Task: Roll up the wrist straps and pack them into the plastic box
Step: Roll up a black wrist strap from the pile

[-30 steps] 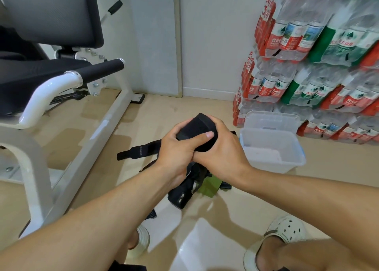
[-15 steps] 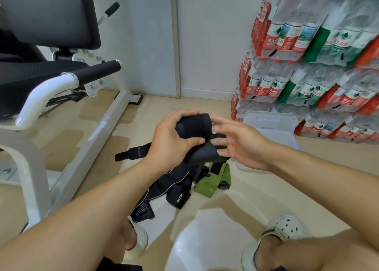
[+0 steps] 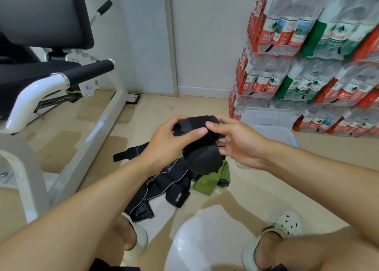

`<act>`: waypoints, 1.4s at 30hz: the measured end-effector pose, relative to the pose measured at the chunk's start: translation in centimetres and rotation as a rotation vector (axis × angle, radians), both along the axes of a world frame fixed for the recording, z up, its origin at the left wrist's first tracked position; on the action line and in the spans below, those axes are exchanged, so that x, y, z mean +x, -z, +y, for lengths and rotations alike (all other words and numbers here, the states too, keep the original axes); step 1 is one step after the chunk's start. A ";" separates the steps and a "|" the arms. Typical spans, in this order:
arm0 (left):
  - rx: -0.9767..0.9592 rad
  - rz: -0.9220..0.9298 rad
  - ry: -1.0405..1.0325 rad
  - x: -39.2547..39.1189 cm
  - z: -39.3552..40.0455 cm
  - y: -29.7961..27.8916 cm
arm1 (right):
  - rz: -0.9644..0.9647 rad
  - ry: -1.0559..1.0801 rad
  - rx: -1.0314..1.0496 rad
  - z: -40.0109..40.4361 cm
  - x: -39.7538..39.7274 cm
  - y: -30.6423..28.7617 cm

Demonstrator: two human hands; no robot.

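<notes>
1. Two white clogs (image 3: 285, 227) sit nearest me on the floor; just past them lies a heap of unrolled black straps (image 3: 164, 188) and one green strap (image 3: 213, 178).
2. Above the heap, my left hand (image 3: 170, 141) grips the black wrist-strap roll (image 3: 196, 127), thumb and fingers curled round it.
3. My right hand (image 3: 235, 141) pinches the roll's far end, fingers bent on it.
4. The loose tail (image 3: 203, 160) hangs below, unwound.
5. Risk: if either grip slackens, the roll may spring open; the dangling tail could snag the heap.
6. The clear plastic box (image 3: 268, 118) stands beyond my right hand, open.
</notes>
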State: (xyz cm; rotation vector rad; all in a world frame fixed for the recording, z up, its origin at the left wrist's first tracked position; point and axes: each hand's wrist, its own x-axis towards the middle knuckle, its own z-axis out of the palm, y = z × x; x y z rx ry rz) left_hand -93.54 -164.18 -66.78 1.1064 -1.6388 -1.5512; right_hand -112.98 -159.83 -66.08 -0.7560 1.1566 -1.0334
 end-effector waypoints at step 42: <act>0.639 0.279 -0.043 0.2 -0.6 -0.6 | 0.087 -0.057 -0.181 -0.4 -0.6 1.0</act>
